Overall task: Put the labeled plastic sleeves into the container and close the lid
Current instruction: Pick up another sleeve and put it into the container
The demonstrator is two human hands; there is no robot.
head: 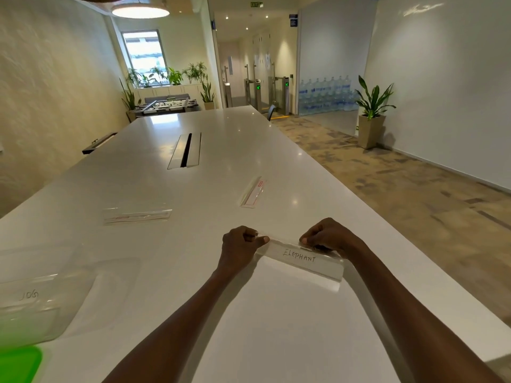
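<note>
A clear plastic sleeve (301, 262) with a white label reading ELEPHANT lies on the white table in front of me. My left hand (241, 248) pinches its top left end and my right hand (329, 236) pinches its top right end. A second sleeve (137, 214) lies flat to the left. A third sleeve (253, 192) lies farther off, near the middle. The clear plastic container (69, 294) stands at the lower left and holds a labeled sleeve (29, 295). A green lid (19, 364) shows at the bottom left corner.
The long white table (171, 266) has a metal cable slot (185, 151) in its middle. Its right edge drops to a carpeted floor. A potted plant (372, 114) stands by the right wall. A dark chair (271, 111) sits at the far end.
</note>
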